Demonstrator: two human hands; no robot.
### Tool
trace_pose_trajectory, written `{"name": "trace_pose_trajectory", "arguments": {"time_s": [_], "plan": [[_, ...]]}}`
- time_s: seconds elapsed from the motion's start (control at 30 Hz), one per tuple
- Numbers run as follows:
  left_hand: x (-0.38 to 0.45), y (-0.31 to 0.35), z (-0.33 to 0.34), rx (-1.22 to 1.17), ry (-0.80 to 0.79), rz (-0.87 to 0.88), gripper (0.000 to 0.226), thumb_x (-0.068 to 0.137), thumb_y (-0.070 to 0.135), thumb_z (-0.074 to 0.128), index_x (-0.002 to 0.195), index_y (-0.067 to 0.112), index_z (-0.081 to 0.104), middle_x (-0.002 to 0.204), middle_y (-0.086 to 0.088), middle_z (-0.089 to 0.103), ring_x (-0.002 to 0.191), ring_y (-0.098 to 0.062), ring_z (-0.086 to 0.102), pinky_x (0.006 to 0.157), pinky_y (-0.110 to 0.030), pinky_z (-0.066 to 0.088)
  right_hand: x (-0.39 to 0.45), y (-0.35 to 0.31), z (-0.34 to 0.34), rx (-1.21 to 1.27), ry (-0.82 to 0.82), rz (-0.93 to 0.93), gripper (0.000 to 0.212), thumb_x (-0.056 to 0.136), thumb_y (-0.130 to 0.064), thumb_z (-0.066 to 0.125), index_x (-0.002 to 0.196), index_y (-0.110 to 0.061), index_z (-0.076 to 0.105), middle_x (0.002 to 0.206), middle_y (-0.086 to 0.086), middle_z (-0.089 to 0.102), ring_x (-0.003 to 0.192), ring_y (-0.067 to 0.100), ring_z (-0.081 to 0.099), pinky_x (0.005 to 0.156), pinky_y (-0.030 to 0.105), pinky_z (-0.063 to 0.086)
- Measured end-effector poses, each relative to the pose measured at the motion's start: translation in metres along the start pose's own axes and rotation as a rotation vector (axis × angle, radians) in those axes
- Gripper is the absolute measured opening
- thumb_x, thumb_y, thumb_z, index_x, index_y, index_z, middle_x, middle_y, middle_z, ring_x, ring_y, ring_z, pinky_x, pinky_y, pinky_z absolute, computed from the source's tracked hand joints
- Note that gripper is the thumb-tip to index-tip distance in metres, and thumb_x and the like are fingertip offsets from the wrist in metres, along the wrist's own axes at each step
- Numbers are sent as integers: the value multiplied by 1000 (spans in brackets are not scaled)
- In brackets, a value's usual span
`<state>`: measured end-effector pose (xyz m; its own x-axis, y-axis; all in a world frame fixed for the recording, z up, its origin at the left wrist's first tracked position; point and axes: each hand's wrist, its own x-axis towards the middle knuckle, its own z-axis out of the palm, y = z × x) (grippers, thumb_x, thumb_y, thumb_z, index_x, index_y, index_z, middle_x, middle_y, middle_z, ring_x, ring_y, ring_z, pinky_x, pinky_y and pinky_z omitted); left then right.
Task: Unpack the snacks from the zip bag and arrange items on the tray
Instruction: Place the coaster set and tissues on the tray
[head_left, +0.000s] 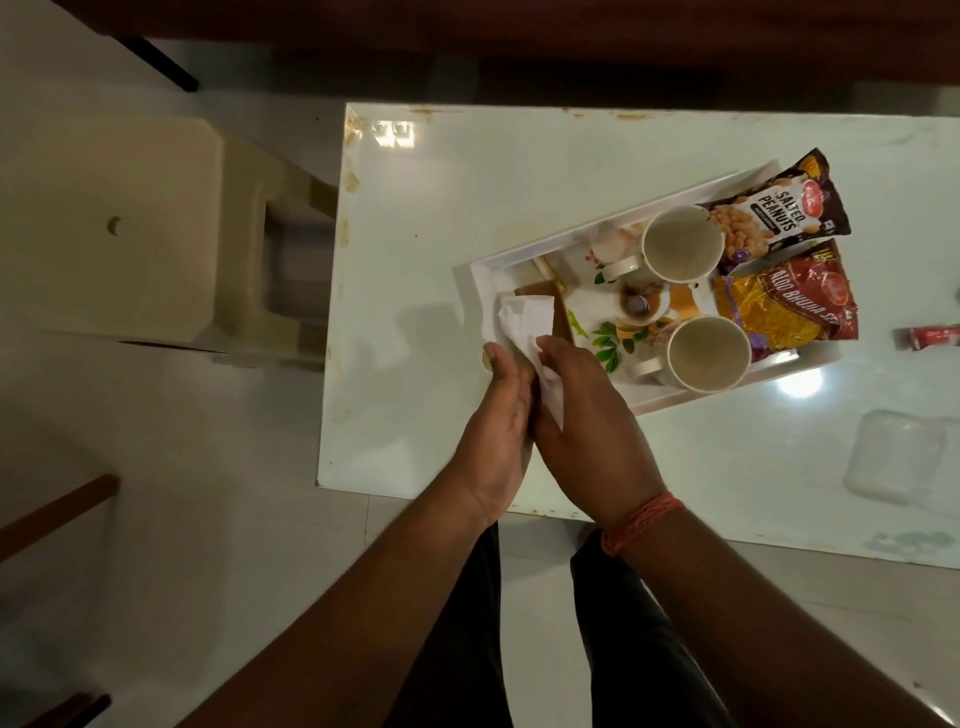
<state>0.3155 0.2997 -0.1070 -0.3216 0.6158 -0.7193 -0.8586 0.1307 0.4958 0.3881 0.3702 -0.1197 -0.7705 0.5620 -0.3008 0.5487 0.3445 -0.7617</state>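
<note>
While both hands press a white napkin (524, 332) between them at the tray's (675, 402) 8 o'clock corner, the arranging step looks nearly done. The left hand (501, 415) lies flat against the paper from one side, and the right hand (592, 415) closes on it from the other, so each grip is pinching the napkin rather than spread. Its upper end already rests inside the tray. Next, I judge, the napkin needs laying flat there and letting go without nudging the cups. Inside the tray, two cups (681, 244) appear to hold nothing, at 1 and 5 o'clock, with a small bowl (638, 306) between them. The peanut packet (779, 208) and the red snack packet (789, 306) lean over its 3 o'clock rim. A clear zip bag (898, 457) lies flat on the surface, well apart at 4 o'clock; a small red sachet (930, 338) sits beyond the tray.
</note>
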Motion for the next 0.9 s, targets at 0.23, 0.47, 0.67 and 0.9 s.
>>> {"name": "trace_pose_trajectory", "arguments": {"time_s": [0.23, 0.47, 0.67, 0.9], "plan": [[13, 6, -1, 385, 351, 107, 46, 86, 52, 58, 126, 27, 59, 113, 8, 70, 106, -7, 66, 99, -40, 52, -5, 1, 1, -243, 87, -141, 59, 83, 1, 62, 136, -23, 49, 115, -1, 69, 93, 17, 67, 69, 31, 58], [57, 42, -9, 763, 454, 61, 39, 79, 21, 71, 116, 23, 58, 115, 0, 61, 97, -18, 65, 78, -37, 62, -2, 19, -1, -348, 54, -230, 68, 74, 7, 57, 137, -18, 47, 120, 5, 62, 92, 25, 63, 66, 38, 59], [86, 57, -5, 934, 458, 135, 30, 81, 9, 61, 108, 22, 61, 106, 0, 57, 96, -24, 63, 81, -42, 60, 7, 32, 7, -329, 67, -40, 35, 89, -4, 54, 124, -9, 55, 108, 12, 64, 87, 29, 63, 75, 37, 55], [115, 62, 1, 1134, 411, 231, 30, 82, 3, 54, 107, 18, 59, 101, -1, 59, 89, -19, 63, 69, -31, 59, 12, 41, 17, -318, 91, 93, 22, 93, -15, 55, 114, -8, 58, 102, 13, 64, 84, 28, 64, 72, 31, 50]]}}
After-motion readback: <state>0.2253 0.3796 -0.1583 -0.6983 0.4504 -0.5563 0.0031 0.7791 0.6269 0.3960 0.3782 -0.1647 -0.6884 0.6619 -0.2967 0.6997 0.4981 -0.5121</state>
